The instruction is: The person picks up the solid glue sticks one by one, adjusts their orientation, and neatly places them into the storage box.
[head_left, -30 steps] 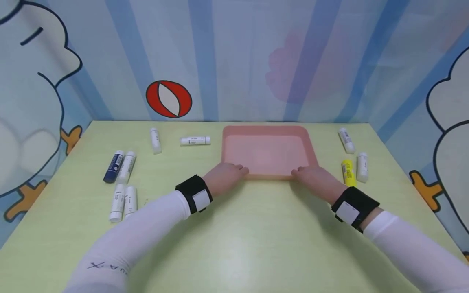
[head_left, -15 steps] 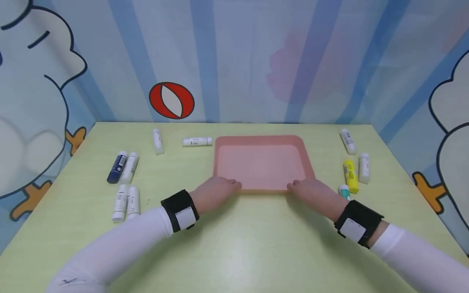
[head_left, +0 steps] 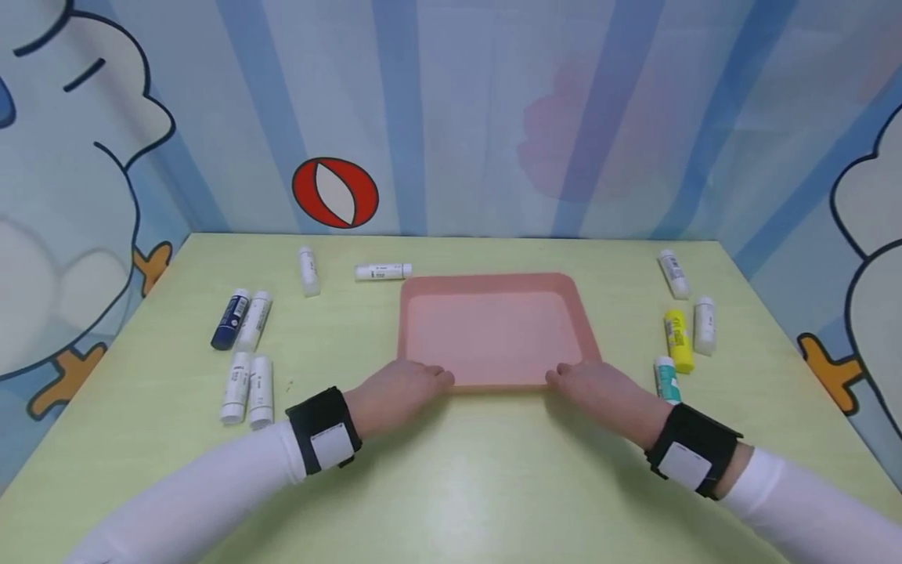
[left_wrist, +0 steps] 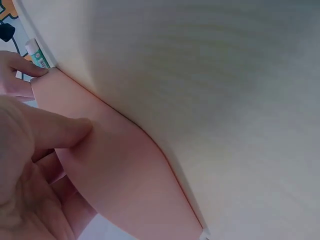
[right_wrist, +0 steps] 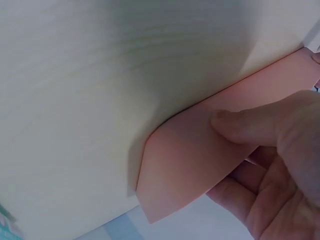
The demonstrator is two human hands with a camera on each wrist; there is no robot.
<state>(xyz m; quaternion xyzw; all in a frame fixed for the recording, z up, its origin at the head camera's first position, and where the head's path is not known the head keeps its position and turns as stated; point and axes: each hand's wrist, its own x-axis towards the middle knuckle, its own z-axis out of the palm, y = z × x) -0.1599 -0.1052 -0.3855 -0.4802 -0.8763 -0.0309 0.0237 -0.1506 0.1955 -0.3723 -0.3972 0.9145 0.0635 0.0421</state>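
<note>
A shallow pink rectangular tray [head_left: 496,329] lies on the table, its near wall towards me. At that wall's left corner my left hand [head_left: 395,395] pinches the rim. In the left wrist view the thumb [left_wrist: 75,131] presses the outer side while the other fingers go over the rim to the inside. Near the right corner my right hand [head_left: 613,399] holds the tray the same way, its thumb [right_wrist: 235,125] flat on the outer wall. The wall's lower edge sits right at the tabletop in both wrist views.
Left of the tray lie several white tubes [head_left: 261,392] resembling glue sticks and a dark blue one [head_left: 230,319]. One white tube [head_left: 384,272] is close to its back left corner. On the right are white tubes [head_left: 705,325], a yellow one [head_left: 679,341] and a teal one [head_left: 666,379].
Both hands have drawn the tray towards me and slightly left across the table. The teal tube, earlier hidden behind the right arm, now shows. The grip looks the same.
</note>
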